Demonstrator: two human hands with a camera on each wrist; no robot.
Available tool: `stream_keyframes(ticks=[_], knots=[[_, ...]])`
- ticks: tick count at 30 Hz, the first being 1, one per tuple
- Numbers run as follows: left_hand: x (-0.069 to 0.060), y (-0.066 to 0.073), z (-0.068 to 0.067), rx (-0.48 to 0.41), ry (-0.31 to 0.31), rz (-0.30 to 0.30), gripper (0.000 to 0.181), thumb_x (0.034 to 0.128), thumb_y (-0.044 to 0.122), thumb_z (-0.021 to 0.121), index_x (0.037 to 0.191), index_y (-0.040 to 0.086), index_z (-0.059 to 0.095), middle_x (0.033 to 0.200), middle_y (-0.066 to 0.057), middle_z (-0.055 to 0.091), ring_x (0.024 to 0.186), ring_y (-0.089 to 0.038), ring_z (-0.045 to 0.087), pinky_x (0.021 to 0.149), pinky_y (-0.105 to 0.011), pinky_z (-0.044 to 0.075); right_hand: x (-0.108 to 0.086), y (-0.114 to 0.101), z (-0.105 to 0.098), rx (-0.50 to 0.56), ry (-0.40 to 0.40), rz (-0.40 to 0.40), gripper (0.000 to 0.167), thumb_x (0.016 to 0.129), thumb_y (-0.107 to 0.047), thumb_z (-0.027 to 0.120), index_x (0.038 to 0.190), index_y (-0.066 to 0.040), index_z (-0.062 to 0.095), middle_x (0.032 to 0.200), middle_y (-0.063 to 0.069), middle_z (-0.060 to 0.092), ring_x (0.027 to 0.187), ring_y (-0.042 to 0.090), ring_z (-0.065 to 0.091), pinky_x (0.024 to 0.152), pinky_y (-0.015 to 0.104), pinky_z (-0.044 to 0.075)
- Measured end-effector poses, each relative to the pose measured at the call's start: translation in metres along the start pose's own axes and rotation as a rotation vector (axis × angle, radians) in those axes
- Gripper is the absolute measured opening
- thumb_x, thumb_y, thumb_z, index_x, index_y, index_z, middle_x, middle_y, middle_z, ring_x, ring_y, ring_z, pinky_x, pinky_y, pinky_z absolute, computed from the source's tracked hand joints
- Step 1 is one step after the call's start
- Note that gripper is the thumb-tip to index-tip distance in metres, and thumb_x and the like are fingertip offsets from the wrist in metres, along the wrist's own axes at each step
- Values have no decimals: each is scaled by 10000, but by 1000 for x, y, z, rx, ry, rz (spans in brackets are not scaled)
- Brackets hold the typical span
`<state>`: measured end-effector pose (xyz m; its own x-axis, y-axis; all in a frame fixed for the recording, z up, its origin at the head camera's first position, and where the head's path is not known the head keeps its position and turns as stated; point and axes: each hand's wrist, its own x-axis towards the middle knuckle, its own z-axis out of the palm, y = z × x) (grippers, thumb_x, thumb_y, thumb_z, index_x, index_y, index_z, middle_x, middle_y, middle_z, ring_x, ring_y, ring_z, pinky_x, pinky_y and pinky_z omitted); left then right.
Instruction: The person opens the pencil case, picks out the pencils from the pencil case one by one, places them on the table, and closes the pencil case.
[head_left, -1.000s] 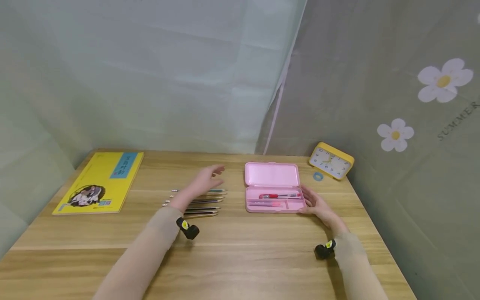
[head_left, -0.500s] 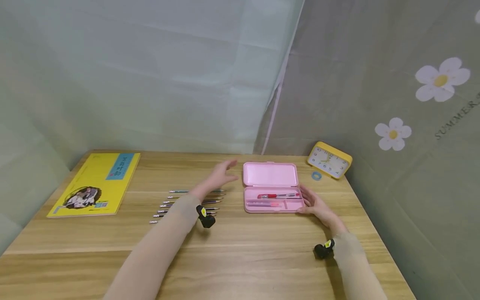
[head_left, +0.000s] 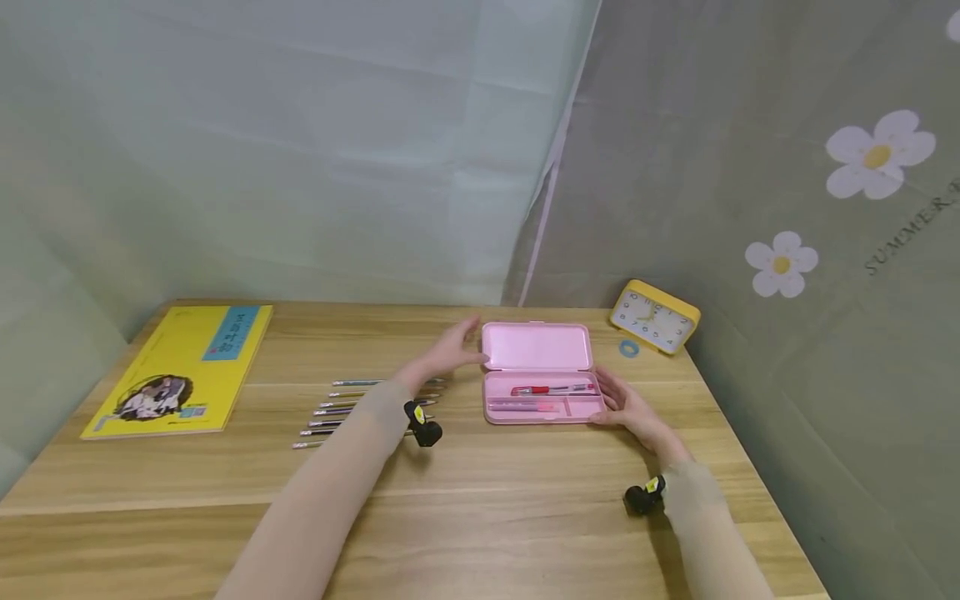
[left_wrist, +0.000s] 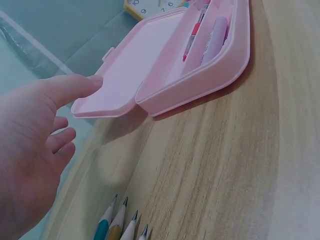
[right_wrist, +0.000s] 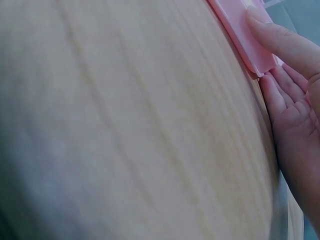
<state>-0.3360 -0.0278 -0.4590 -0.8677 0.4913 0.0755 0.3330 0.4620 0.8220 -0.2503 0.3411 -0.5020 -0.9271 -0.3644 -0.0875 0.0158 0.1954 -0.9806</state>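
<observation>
A pink pencil case (head_left: 536, 346) lies with its lid raised towards the back of the table. In its tray are a red-capped clear pen (head_left: 551, 390) and a pale pink pen-like item (head_left: 522, 407). My left hand (head_left: 447, 350) is at the lid's left edge, thumb apart from the loosely bent fingers; whether it touches the lid I cannot tell. My right hand (head_left: 636, 415) holds the case's right end, with the thumb (right_wrist: 282, 42) on the front and the fingers against the side. Several pencils (head_left: 341, 406) lie in a row under my left forearm, partly hidden by it.
A yellow book (head_left: 187, 367) lies at the table's left. At the back right stands a yellow clock (head_left: 654, 318), with a small blue ring (head_left: 628, 348) before it. Curtains (head_left: 337, 167) hang along the back and right sides of the wooden table (head_left: 510, 517).
My left hand has moved right, from above the pencils to the left edge of the pencil case's lid. My right hand stays at the case's right end.
</observation>
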Motion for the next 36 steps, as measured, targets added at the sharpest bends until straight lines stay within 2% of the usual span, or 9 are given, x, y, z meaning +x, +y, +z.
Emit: stream_keyframes(ticks=[4,10,24,31,36], knots=[[1,0,0,9,-7,-2,874,846,117,733,1495,-114,196,1531,-289,314,1406,-422,345,1189,-486,265,1,0,1,-2,3,6,996,793,43,736,1550,17,89,1611,254,112,1493,387,105,1021,41,326],[3,1,2,-28,-30,5,874,858,129,724,1499,-111,181,1544,-278,298,1419,-403,335,1195,-478,253,1,-2,1,11,-12,-25,982,799,62,718,1536,59,70,1595,299,101,1478,427,91,1021,43,332],[3,2,3,-71,-29,-13,864,865,113,714,1506,-100,175,1539,-268,314,1399,-395,375,1176,-466,297,-1,-4,3,-28,5,5,987,812,23,729,1547,29,71,1606,269,109,1490,403,99,1042,57,323],[-4,12,-2,-91,-4,41,861,857,80,716,1503,-104,177,1543,-277,295,1393,-419,372,1169,-473,305,-1,-6,5,-10,4,7,981,816,16,731,1550,19,79,1613,249,117,1495,378,111,1008,29,331],[-12,21,-4,-108,19,113,844,845,39,714,1497,-103,199,1493,-284,379,1342,-430,438,1140,-492,352,-1,-4,4,-11,6,3,974,815,32,726,1543,39,79,1607,266,118,1489,391,112,1003,28,338]])
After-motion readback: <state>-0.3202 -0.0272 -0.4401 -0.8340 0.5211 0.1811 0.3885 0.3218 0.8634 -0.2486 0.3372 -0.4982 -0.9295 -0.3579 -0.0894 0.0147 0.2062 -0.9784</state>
